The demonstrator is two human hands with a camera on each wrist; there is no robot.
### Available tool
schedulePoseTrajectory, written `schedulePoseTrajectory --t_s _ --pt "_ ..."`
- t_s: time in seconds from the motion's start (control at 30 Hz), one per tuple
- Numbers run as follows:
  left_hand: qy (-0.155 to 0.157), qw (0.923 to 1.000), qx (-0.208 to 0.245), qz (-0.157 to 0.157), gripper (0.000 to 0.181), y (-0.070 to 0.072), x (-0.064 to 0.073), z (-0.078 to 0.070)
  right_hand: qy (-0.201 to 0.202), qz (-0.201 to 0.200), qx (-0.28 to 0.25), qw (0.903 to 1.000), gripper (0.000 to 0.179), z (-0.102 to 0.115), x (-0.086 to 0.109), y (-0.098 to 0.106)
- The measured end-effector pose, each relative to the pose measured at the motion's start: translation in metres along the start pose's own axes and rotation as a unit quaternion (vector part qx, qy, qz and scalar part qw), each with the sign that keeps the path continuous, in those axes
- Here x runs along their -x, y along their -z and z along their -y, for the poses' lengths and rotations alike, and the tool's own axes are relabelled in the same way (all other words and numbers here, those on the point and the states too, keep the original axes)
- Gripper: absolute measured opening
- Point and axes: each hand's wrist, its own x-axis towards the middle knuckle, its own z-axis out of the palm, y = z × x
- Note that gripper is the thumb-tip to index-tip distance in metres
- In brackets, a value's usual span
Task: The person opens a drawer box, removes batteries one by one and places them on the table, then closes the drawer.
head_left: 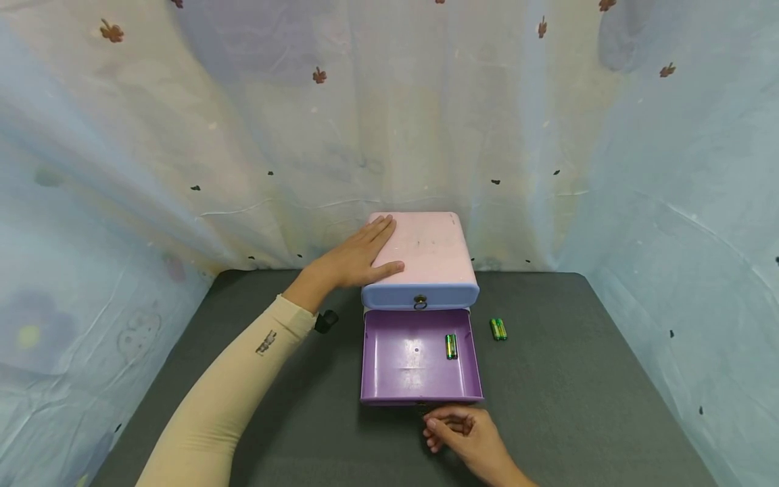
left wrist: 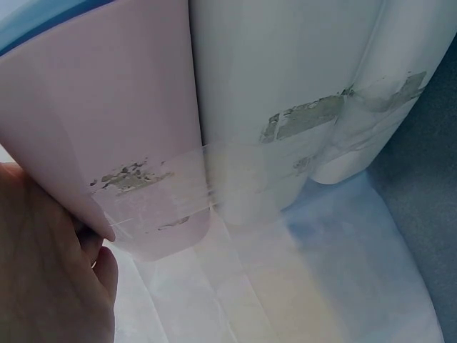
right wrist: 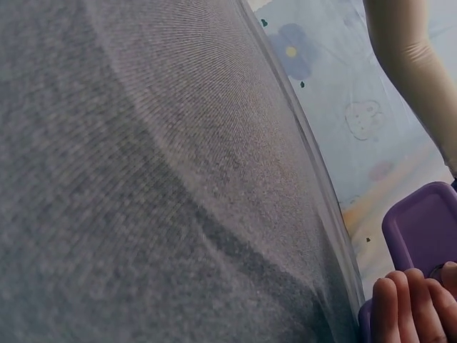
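A small drawer cabinet has a pink top (head_left: 426,247) and a blue upper drawer (head_left: 389,296), which is closed and has a ring pull. Below it a purple drawer (head_left: 389,385) is pulled out towards me. My left hand (head_left: 365,253) rests on the left part of the pink top, fingers spread. At the purple drawer's front, my right hand (head_left: 465,436) pinches its ring pull (right wrist: 436,271) between thumb and forefinger, the other fingers curled. Two green batteries (head_left: 451,346) lie side by side in the right half of the drawer.
Two more green batteries (head_left: 498,329) lie on the dark grey table (head_left: 560,392), right of the cabinet. A patterned curtain (head_left: 402,122) hangs behind and along both sides. Clear tape with grey worn patches runs across the cabinet's side (left wrist: 271,157).
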Motion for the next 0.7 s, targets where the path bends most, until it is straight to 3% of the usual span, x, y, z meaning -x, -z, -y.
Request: schedulePoseTrajectory --t_s 0.17,0.4,0.7 --pt "0.001 1.0 0.0 0.001 0.097 0.001 0.001 -0.001 0.0 0.007 0.011 0.9999 0.025 0.004 0.004 0.003" --pt "0.002 1.0 0.002 0.002 0.097 0.002 0.001 -0.001 0.038 0.022 0.015 0.9989 0.021 0.014 0.008 0.002" --pt "0.001 1.0 0.002 0.003 0.096 0.002 0.001 -0.002 0.043 0.023 0.039 0.9981 0.013 0.027 0.008 0.001"
